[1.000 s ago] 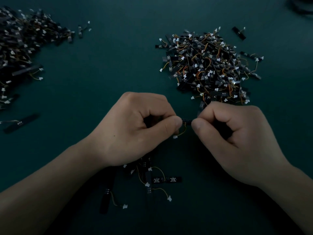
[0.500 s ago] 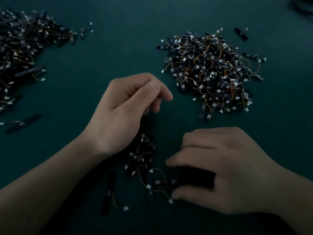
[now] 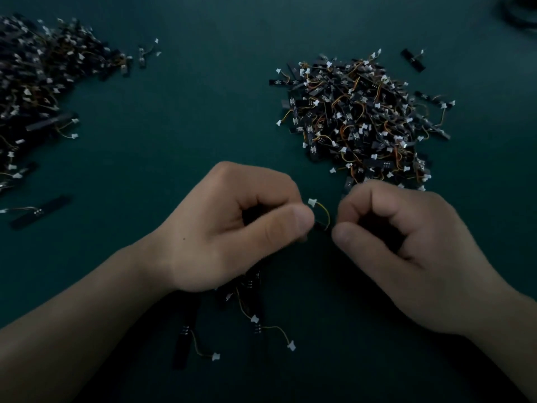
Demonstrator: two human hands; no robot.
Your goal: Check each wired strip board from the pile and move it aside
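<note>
Your left hand and right hand pinch the small black wired strip board between them, at 7 o'clock from the tangled dark pile. It is probably light. Grip the stiff board ends, never the thin yellow wire or white plug.

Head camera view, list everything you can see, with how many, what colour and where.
Big pile of black wired strip boards: one, orange and yellow wires, white plugs, right of centre.
Second such pile: one, upper left, cut by the edge.
Small cluster of boards: several, black, below the left wrist.
Stray boards: a few, black, one at left, one at upper right.
Held strip board: one, black, yellow wire, white plug, between both hands.
Table mat: one, dark green, underneath everything.
Dark object: one, top right corner, unclear.
Left hand: one, pinches the held board.
Right hand: one, pinches its other end.
</note>
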